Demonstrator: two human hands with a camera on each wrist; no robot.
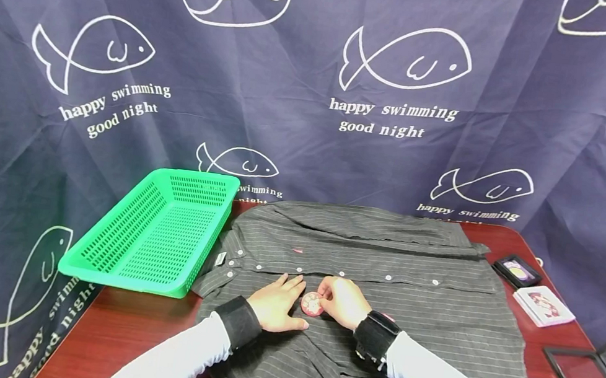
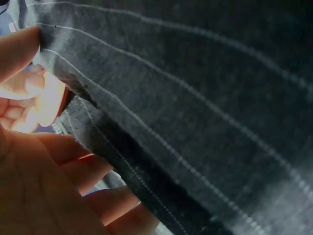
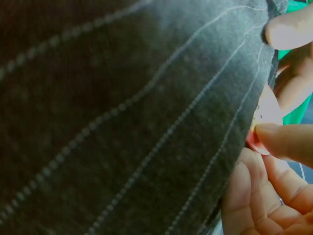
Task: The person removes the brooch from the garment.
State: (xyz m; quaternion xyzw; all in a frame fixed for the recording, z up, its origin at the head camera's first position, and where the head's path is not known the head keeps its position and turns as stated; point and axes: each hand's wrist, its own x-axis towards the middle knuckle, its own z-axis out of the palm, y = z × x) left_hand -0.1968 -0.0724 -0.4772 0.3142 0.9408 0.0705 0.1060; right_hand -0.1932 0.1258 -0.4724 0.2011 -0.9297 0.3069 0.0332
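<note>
A dark pinstriped shirt (image 1: pixel 382 285) lies spread flat on the red-brown table (image 1: pixel 124 331), its button placket running left to right. A small round red badge (image 1: pixel 312 303) sits on the shirt front between my hands. The fingers of my right hand (image 1: pixel 339 300) are curled and pinch the badge, whose edge (image 3: pixel 264 122) shows by my fingertips in the right wrist view. Just left of the badge, my left hand (image 1: pixel 277 303) rests on the shirt with straight fingers. In the left wrist view the striped cloth (image 2: pixel 195 122) fills the frame, and the badge (image 2: pixel 51 103) glows past my fingers.
An empty green plastic basket (image 1: pixel 158 228) stands at the table's left, overhanging the edge. At the right lie a small black framed picture (image 1: pixel 518 271), a white card box (image 1: pixel 543 305) and an open black frame (image 1: pixel 596 372). A dark whale-print curtain (image 1: pixel 314 90) hangs behind.
</note>
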